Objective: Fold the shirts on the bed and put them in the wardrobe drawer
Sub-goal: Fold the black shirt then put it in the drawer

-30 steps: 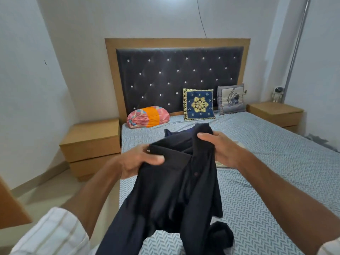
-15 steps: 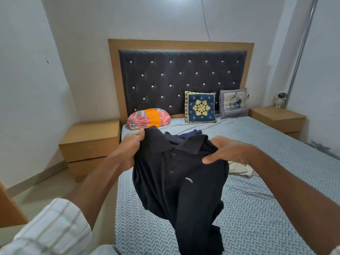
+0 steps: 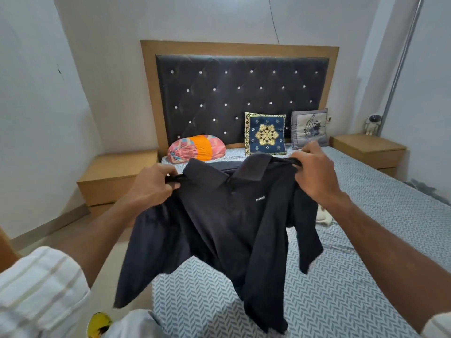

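A dark navy polo shirt (image 3: 227, 230) with a small white chest logo hangs spread out in the air over the bed (image 3: 366, 252). My left hand (image 3: 153, 184) grips its left shoulder and my right hand (image 3: 313, 170) grips its right shoulder, collar facing me. The sleeves and hem dangle toward the sheet. A pale cream garment (image 3: 323, 215) lies crumpled on the bed behind the shirt's right side, mostly hidden. Another dark garment (image 3: 231, 164) shows just beyond the collar. No wardrobe is in view.
A round pink-and-orange bolster (image 3: 196, 148), a blue-and-gold cushion (image 3: 266, 134) and a grey cushion (image 3: 309, 128) lean at the padded headboard (image 3: 239, 93). Wooden nightstands stand at left (image 3: 117, 176) and right (image 3: 368, 150); a small white figure (image 3: 373, 124) sits on the right one.
My hands have moved apart and up along the shoulders, so the bunched shirt now hangs open and flat with its front toward me.
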Demonstrator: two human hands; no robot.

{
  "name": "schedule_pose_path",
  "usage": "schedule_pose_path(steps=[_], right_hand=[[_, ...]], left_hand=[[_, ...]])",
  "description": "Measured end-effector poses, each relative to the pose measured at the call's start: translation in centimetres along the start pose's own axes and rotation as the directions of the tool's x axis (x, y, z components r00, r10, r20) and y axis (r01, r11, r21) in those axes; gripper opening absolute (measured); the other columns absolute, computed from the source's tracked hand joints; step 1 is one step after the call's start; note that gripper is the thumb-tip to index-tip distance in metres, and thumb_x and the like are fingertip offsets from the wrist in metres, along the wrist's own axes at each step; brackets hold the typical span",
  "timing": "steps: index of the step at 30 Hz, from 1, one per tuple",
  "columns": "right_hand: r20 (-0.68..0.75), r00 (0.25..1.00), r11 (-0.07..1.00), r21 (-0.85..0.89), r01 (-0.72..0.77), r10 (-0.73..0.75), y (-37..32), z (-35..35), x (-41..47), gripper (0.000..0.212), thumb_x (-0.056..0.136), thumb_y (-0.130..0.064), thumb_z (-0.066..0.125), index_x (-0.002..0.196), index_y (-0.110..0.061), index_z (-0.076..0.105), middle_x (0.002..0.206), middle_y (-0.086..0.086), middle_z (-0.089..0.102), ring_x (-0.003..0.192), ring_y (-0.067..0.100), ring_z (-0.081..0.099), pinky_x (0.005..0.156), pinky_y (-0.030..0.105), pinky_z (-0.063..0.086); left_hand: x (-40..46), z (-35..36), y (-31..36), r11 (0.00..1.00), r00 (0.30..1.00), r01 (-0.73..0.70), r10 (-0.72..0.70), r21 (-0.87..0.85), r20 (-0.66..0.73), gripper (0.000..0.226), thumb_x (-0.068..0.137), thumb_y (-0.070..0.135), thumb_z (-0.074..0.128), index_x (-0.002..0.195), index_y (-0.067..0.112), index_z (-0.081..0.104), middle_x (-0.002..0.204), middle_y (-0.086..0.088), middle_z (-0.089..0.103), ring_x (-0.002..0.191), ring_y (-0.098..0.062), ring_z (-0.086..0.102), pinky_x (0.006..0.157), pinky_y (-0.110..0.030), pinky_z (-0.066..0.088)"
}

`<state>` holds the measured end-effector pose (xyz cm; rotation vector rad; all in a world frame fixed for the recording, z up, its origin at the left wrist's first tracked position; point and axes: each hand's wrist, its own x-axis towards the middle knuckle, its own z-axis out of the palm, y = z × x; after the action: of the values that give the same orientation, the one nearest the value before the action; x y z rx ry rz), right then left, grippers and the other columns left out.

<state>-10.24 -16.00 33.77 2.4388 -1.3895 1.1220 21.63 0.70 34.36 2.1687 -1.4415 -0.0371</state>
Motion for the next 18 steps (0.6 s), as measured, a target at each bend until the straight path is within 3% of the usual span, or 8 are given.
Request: schedule_pose_path(steps=[4,7,9,10,11,13,15,18], right_hand=[[0.073,0.96,0.909,0.309,-0.278,0.269,1.3,0.4,-1.2,0.032,0.088,-0.002,0.062,0.111,-0.02,0.075,0.111,0.009,0.071,0.107,0.031,0.063,0.092,0.035,0.048],[0.065,0.95,0.865,0.397,-0.307,0.307,2.2,-1.0,-2.9,0.023,0.093,-0.01,0.057,0.107,-0.02,0.073,0.1,0.003,0.072,0.1,0.026,0.063,0.087,0.036,0.048],[0.243,0.919,0.798,0.459,-0.39,0.309,2.9,-1.5,-4.1,0.017,0.096,-0.021,0.059,0.103,-0.021,0.074,0.095,-0.003,0.073,0.096,0.02,0.066,0.086,0.034,0.05],[0.405,0.865,0.731,0.486,-0.478,0.297,3.0,-1.3,-4.8,0.017,0.097,-0.023,0.058,0.098,-0.019,0.075,0.095,-0.003,0.074,0.094,0.019,0.067,0.087,0.035,0.052],[0.57,0.773,0.663,0.469,-0.584,0.278,3.1,-1.1,-5.7,0.018,0.099,-0.02,0.057,0.094,-0.018,0.075,0.095,0.001,0.075,0.091,0.02,0.069,0.085,0.035,0.054],[0.79,0.568,0.594,0.347,-0.726,0.232,3.6,-0.3,-7.4,0.025,0.099,-0.005,0.052,0.094,-0.015,0.074,0.096,0.011,0.076,0.085,0.024,0.071,0.082,0.037,0.056],[0.876,0.421,0.583,0.219,-0.782,0.236,4.7,1.3,-8.7,0.027,0.097,0.002,0.048,0.103,-0.006,0.073,0.1,0.02,0.074,0.09,0.033,0.069,0.086,0.045,0.056],[0.908,0.269,0.525,0.065,-0.849,0.322,6.7,5.3,-9.5,0.022,0.093,-0.002,0.053,0.106,0.004,0.07,0.1,0.027,0.071,0.088,0.037,0.067,0.081,0.048,0.057]], left_hand=[[-0.4,0.1,0.4,0.996,0.982,-0.028,0.011,-0.089,-0.186,0.009,0.093,0.016,0.065,0.093,0.021,0.072,0.091,-0.008,0.07,0.085,-0.025,0.061,0.068,-0.028,0.039],[-1.7,1.0,1.4,0.856,0.948,-0.101,-0.072,-0.507,-0.31,0.021,0.096,0.01,0.061,0.09,0.028,0.069,0.082,0.006,0.069,0.07,0.001,0.061,0.065,-0.016,0.045],[-2.1,2.9,1.3,0.708,0.973,0.0,-0.162,-0.706,-0.163,0.025,0.099,0.009,0.056,0.091,0.027,0.072,0.087,0.009,0.073,0.076,0.003,0.065,0.075,-0.015,0.049],[-2.1,4.2,0.7,0.654,0.976,0.117,-0.215,-0.748,-0.036,0.026,0.1,0.01,0.055,0.09,0.025,0.074,0.092,0.004,0.075,0.084,-0.006,0.068,0.081,-0.024,0.052],[-2.1,5.6,0.2,0.614,0.958,0.252,-0.27,-0.748,0.101,0.026,0.1,0.01,0.053,0.089,0.02,0.074,0.095,-0.004,0.076,0.084,-0.017,0.069,0.079,-0.03,0.053],[-2.7,8.3,-0.6,0.557,0.883,0.467,-0.34,-0.687,0.324,0.026,0.099,0.003,0.047,0.089,0.01,0.07,0.083,-0.014,0.072,0.064,-0.022,0.066,0.06,-0.028,0.05],[-3.6,11.0,-1.2,0.52,0.79,0.613,-0.384,-0.595,0.478,0.026,0.097,-0.003,0.041,0.093,0.004,0.066,0.069,-0.014,0.066,0.052,-0.021,0.061,0.046,-0.022,0.048],[-4.1,14.2,-2.6,0.446,0.65,0.756,-0.43,-0.478,0.626,0.024,0.095,0.0,0.042,0.091,0.002,0.066,0.074,-0.017,0.068,0.058,-0.026,0.064,0.054,-0.028,0.053]])
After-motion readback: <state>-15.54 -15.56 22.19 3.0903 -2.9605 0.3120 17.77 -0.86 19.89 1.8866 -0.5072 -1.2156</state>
